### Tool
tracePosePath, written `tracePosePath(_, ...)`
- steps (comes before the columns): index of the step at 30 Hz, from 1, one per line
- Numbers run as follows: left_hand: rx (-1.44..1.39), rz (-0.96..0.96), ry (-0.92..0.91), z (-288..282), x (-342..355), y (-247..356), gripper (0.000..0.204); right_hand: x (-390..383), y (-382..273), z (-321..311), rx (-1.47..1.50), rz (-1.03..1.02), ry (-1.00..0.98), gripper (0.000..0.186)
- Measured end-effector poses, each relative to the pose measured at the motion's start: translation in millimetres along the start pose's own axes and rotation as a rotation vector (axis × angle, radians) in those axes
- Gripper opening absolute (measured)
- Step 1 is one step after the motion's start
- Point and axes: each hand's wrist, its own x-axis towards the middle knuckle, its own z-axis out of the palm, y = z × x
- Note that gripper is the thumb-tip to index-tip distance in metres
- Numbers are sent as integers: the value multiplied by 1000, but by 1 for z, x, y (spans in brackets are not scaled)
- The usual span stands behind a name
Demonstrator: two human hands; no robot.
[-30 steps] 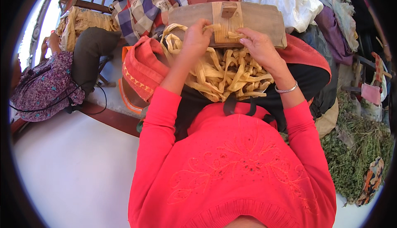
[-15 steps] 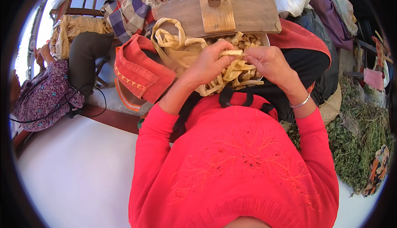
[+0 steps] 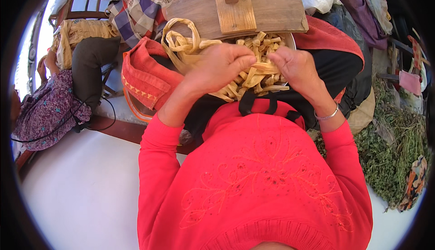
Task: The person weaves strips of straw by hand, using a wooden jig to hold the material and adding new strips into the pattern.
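left hand (image 3: pixel 222 66) and right hand (image 3: pixel 300 68) have dropped from in front of the wooden board (image 3: pixel 283 9) to over the heap of tan strips (image 3: pixel 260 46) since 1 second ago. both are nearly closed, thumbs pressed to curled fingers, apparently pinching 1 pale strip (image 3: pixel 263 68) between them; the exact grip points are hidden. to do this well, i'd keep the 2 pinches firm and level and the pull gentle, so it doesn't tear. that strip sits above the heap, its long axis running side to side, 1 end toward each hand.
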Motion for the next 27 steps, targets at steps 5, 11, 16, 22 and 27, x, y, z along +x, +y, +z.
tracePosePath(5, -435, 4, 34, -6, 10, -2, 33, -3, -65, -19, 1156, 276, -415, 21)
tracePosePath(11, -775, 7, 191, 29, 11, 15, 24, 40, -23, 26, 953, 255, 160, 19)
tracePosePath(16, -911, -24, 218, 38, 24, -17, 21, 48, -16, 40, 180, 9, 385, 22)
tracePosePath(22, -3, 202, 495, 49, 22, -36, 14, 36, -4, 32, 106, -52, 266, 11)
tracePosePath(27, 567, 391, 602, 47, 8, -23, 28, 14, 14, 42, 795, 372, -251, 24)
